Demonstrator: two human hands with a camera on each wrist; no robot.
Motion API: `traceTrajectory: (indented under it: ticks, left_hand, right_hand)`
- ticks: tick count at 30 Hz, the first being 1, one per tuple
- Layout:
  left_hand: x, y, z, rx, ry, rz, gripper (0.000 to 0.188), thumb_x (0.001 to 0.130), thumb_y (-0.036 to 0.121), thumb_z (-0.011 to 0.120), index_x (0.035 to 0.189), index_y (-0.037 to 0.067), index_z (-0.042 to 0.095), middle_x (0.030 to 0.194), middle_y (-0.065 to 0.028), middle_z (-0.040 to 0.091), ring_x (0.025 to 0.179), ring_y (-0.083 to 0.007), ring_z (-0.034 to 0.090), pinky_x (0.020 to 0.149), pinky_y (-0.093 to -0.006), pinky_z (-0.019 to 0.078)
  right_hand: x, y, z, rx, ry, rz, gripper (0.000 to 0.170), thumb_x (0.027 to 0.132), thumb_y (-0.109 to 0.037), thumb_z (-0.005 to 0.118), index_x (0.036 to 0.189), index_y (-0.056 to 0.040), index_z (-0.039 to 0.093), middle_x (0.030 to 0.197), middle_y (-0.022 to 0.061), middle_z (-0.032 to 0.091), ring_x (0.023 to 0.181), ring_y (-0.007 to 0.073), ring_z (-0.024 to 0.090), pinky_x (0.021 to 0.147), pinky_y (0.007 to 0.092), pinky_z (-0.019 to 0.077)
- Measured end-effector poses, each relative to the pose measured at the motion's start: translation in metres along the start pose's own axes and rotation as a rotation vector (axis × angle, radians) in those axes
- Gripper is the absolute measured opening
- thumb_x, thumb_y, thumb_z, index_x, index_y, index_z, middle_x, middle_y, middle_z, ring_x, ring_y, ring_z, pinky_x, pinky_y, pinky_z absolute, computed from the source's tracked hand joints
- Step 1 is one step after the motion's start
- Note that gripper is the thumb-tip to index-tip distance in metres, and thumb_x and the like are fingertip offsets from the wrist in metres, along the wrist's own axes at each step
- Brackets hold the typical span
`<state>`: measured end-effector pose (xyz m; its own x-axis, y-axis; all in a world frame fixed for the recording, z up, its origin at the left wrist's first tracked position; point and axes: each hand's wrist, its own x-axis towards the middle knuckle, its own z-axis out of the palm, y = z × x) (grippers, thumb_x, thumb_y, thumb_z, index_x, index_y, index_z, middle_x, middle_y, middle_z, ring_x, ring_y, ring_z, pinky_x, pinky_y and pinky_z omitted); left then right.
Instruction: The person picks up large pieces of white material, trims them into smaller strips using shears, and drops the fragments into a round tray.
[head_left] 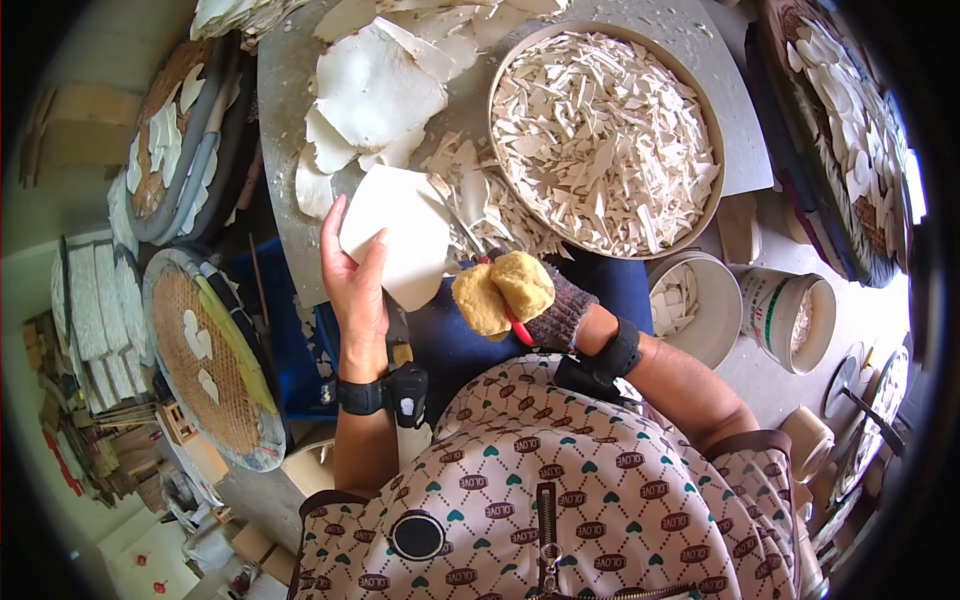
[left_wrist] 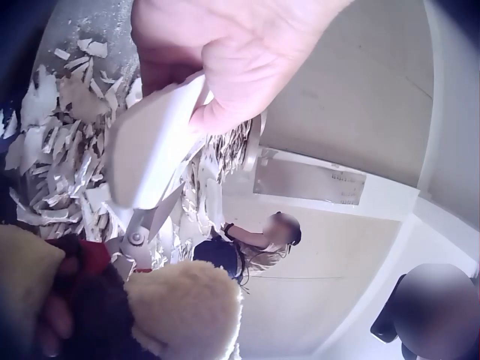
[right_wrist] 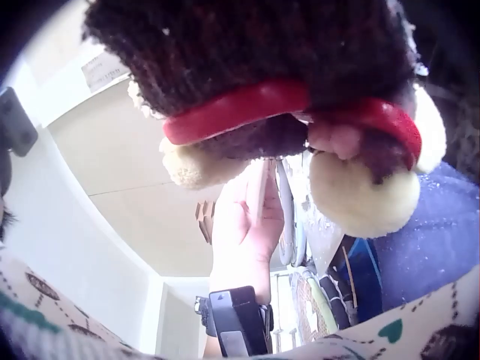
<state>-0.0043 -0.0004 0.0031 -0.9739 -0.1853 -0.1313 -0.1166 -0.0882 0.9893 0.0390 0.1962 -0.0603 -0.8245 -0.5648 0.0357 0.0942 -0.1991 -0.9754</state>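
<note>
My bare left hand (head_left: 355,290) pinches a flat white piece of sheet (head_left: 400,235) between thumb and fingers, its cut edges straight. In the left wrist view the thumb lies along the near face of this sheet (left_wrist: 150,154). My right hand (head_left: 568,308), in a dark knit glove, grips scissors (left_wrist: 137,236) with red handles (right_wrist: 240,109). Yellow sponge pads (head_left: 520,285) are fixed around the gloved fingers and handles. The scissor blades point up beside the sheet's right edge, overlapping it in the left wrist view.
A round basin (head_left: 718,165) heaped with white slivers stands on the grey table (head_left: 740,130). Larger irregular white sheets (head_left: 380,90) lie at the back left, with loose offcuts before me. Buckets (head_left: 722,335) stand at right; woven trays (head_left: 225,400) flank both sides.
</note>
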Motion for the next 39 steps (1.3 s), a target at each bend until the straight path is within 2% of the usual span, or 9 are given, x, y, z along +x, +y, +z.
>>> traceTrajectory:
  ticks: [3, 7, 11, 16, 19, 22, 29, 34, 39]
  left_hand:
    - [0.001, -0.002, 0.001, 0.031, 0.008, -0.021, 0.053, 0.082, -0.001, 0.057, 0.130, 0.002, 0.034, 0.116, -0.0124, 0.052, 0.100, -0.0151, 0.054, 0.086, -0.0277, 0.0458]
    - [0.006, 0.004, -0.002, 0.043, -0.053, -0.050, 0.050, 0.082, 0.000, 0.058, 0.128, 0.002, 0.036, 0.116, -0.0121, 0.052, 0.100, -0.0151, 0.054, 0.086, -0.0274, 0.0457]
    - [0.009, 0.000, -0.007, 0.025, -0.108, -0.068, 0.050, 0.082, 0.000, 0.058, 0.127, 0.002, 0.038, 0.115, -0.0116, 0.053, 0.100, -0.0152, 0.054, 0.086, -0.0279, 0.0458]
    - [0.010, 0.001, -0.012, 0.051, -0.126, -0.110, 0.050, 0.081, 0.000, 0.059, 0.127, 0.002, 0.038, 0.114, -0.0110, 0.053, 0.101, -0.0151, 0.053, 0.086, -0.0282, 0.0457]
    - [0.008, 0.004, -0.010, 0.052, -0.183, -0.152, 0.050, 0.081, 0.000, 0.058, 0.127, 0.002, 0.038, 0.114, -0.0107, 0.053, 0.100, -0.0150, 0.054, 0.085, -0.0282, 0.0461]
    - [0.010, 0.002, -0.015, 0.040, -0.192, -0.187, 0.051, 0.081, 0.000, 0.058, 0.128, 0.002, 0.037, 0.113, -0.0110, 0.054, 0.098, -0.0153, 0.055, 0.084, -0.0285, 0.0470]
    - [0.008, 0.008, -0.014, -0.020, -0.223, -0.242, 0.051, 0.081, 0.001, 0.056, 0.128, 0.002, 0.036, 0.111, -0.0115, 0.055, 0.097, -0.0160, 0.057, 0.084, -0.0289, 0.0472]
    - [0.006, 0.016, -0.013, 0.006, -0.303, -0.261, 0.050, 0.080, -0.001, 0.055, 0.127, 0.002, 0.037, 0.110, -0.0103, 0.055, 0.095, -0.0140, 0.056, 0.083, -0.0266, 0.0466]
    - [0.014, 0.027, -0.031, 0.081, -0.442, -0.345, 0.052, 0.079, 0.004, 0.059, 0.127, 0.003, 0.039, 0.111, -0.0093, 0.054, 0.101, -0.0135, 0.053, 0.087, -0.0259, 0.0433]
  right_hand:
    - [-0.004, 0.004, 0.002, 0.054, -0.001, 0.002, 0.032, 0.085, -0.013, 0.057, 0.114, -0.0021, 0.050, 0.113, 0.0109, 0.056, 0.103, 0.0199, 0.056, 0.090, 0.0291, 0.0449]
    - [0.002, 0.005, 0.004, -0.110, 0.016, -0.048, 0.037, 0.074, -0.020, 0.067, 0.107, -0.0065, 0.056, 0.104, 0.0118, 0.061, 0.096, 0.0255, 0.058, 0.086, 0.0313, 0.0458]
    - [0.007, -0.001, -0.002, -0.264, -0.070, -0.157, 0.030, 0.089, -0.013, 0.054, 0.116, -0.0002, 0.049, 0.113, 0.0094, 0.057, 0.101, 0.0146, 0.057, 0.088, 0.0274, 0.0468]
    - [0.004, 0.009, 0.001, -0.318, -0.082, -0.015, 0.027, 0.090, -0.012, 0.053, 0.114, -0.0003, 0.050, 0.112, 0.0094, 0.058, 0.100, 0.0145, 0.058, 0.087, 0.0268, 0.0471]
    - [0.012, 0.004, -0.001, -0.121, -0.016, -0.034, 0.031, 0.075, -0.019, 0.063, 0.103, -0.0049, 0.056, 0.102, 0.0113, 0.060, 0.092, 0.0253, 0.058, 0.080, 0.0327, 0.0479]
    - [0.015, 0.004, 0.002, -0.021, 0.068, -0.026, 0.033, 0.069, -0.021, 0.068, 0.098, -0.0075, 0.059, 0.094, 0.0122, 0.061, 0.087, 0.0309, 0.058, 0.077, 0.0356, 0.0481]
    - [0.006, -0.003, 0.004, -0.088, 0.062, 0.005, 0.030, 0.072, -0.020, 0.066, 0.097, -0.0072, 0.059, 0.094, 0.0118, 0.062, 0.088, 0.0278, 0.059, 0.077, 0.0342, 0.0478]
    - [0.009, 0.005, 0.005, 0.235, 0.049, 0.086, 0.032, 0.070, -0.021, 0.069, 0.097, -0.0065, 0.059, 0.095, 0.0114, 0.062, 0.088, 0.0255, 0.060, 0.078, 0.0326, 0.0480]
    - [-0.007, -0.003, -0.008, -0.063, -0.030, 0.066, 0.035, 0.068, -0.023, 0.072, 0.097, -0.0060, 0.060, 0.092, 0.0110, 0.063, 0.084, 0.0254, 0.061, 0.077, 0.0314, 0.0491]
